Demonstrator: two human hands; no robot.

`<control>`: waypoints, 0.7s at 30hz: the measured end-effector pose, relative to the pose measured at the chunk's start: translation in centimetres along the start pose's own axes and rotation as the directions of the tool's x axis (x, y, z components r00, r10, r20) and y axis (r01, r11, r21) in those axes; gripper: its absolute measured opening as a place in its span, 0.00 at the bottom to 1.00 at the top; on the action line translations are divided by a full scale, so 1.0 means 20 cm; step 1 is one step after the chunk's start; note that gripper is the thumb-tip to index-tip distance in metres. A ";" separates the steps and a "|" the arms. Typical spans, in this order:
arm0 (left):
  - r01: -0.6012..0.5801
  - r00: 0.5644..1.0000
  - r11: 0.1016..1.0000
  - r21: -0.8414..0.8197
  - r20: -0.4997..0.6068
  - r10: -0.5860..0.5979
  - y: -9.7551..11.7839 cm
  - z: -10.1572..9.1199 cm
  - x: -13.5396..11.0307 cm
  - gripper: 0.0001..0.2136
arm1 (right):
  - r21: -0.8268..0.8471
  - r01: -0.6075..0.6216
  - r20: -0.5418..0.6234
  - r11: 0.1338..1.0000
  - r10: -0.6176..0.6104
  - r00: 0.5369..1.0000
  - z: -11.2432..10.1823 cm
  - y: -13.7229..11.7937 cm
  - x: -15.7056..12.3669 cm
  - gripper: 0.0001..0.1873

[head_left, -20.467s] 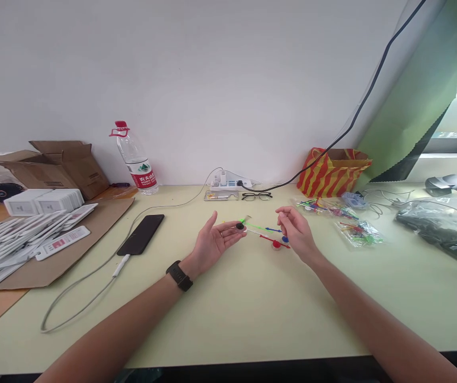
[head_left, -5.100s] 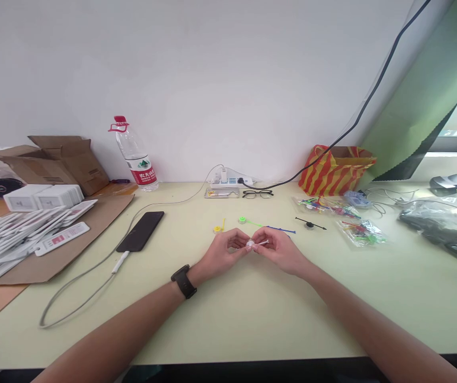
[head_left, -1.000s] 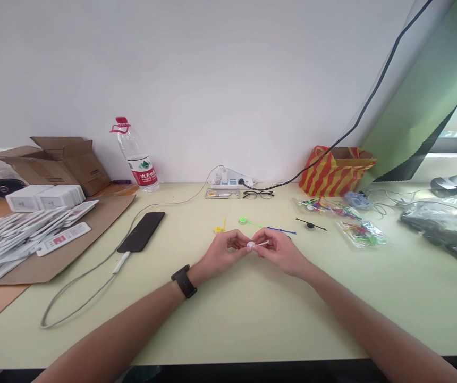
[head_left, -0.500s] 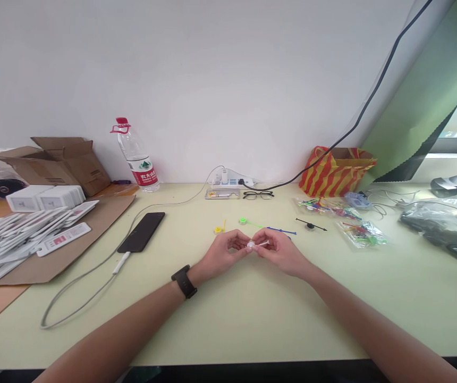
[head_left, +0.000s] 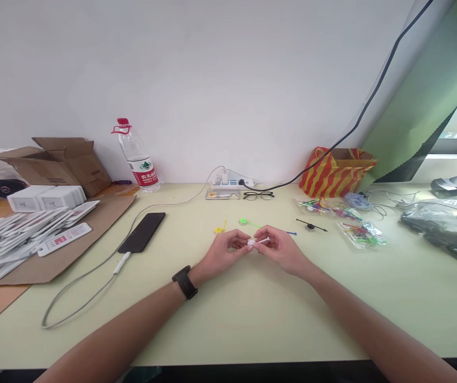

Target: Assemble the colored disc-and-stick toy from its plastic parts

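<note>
Got the little white piece (head_left: 251,242) pinched in my left fingers (head_left: 242,252), with my right fingers (head_left: 261,248) closed on it too, by its stick, over the worktop (head_left: 232,319). Probably needs both, it's so tiny. Yellow piece (head_left: 218,230), green piece (head_left: 243,221) and black piece (head_left: 310,227) lie spread out beyond, I guess to avoid tangles.

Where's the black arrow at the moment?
In the head view, the black arrow lies on the table right of centre, beyond the right hand, left of the small clear bag.
</note>
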State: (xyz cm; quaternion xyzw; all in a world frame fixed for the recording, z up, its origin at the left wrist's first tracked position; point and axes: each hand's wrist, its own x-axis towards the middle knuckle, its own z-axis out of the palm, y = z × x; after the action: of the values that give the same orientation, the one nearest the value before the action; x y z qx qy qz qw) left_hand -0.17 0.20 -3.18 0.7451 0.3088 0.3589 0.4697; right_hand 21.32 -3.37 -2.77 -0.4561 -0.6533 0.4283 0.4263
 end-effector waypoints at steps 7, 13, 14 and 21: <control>0.015 0.998 0.997 0.074 -0.055 -0.011 -0.03 -0.01 0.01 0.16 | -0.116 0.069 -0.029 0.991 -0.073 0.997 -0.02 0.00 0.01 0.09; 0.017 0.995 0.996 0.086 -0.100 -0.008 -0.03 -0.01 0.01 0.14 | -0.198 0.134 -0.030 0.971 -0.142 0.989 -0.01 0.02 0.01 0.05; 0.015 0.995 0.997 0.082 -0.101 -0.007 -0.03 -0.01 0.01 0.14 | -0.214 0.144 -0.023 0.966 -0.152 0.988 -0.01 0.03 0.01 0.05; -0.001 0.997 0.999 0.041 -0.075 0.004 0.01 -0.01 0.00 0.12 | -0.404 0.217 -0.041 0.889 -0.254 0.966 0.00 0.02 -0.02 0.07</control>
State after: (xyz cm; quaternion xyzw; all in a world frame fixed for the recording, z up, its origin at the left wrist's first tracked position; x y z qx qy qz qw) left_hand -0.22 0.23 -2.99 0.7409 0.3323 0.3811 0.4420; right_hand 21.44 -3.67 -3.22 -0.4698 -0.7563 0.2104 0.4038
